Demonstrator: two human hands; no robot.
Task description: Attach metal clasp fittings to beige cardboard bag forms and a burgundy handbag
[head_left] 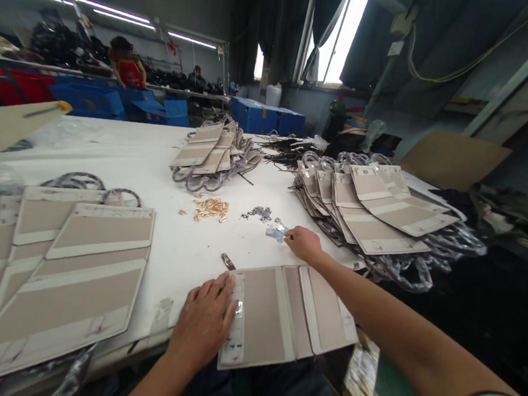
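A beige panel with pale strips (261, 309), like an opened-out bag body, lies at the table's front edge. My left hand (205, 313) rests flat on its left end, fingers stretched out, beside a small shiny metal piece (239, 308) set in the panel. Just beyond those fingers is a small metal-studded strap tab (227, 261). Farther out, my right hand (305, 245) has its fingertips pressed together at a little heap of flat silvery metal pieces (276, 232). Whatever is between those fingertips is too small to make out.
Gold-coloured fittings (211, 208) and dark metal bits (259, 212) lie mid-table. Stacked panels with plastic-wrapped handles stand at left (99, 233), back (208, 150) and right (374, 201). Black straps (291, 151) lie behind. A person (130, 69) stands by blue bins (88, 99).
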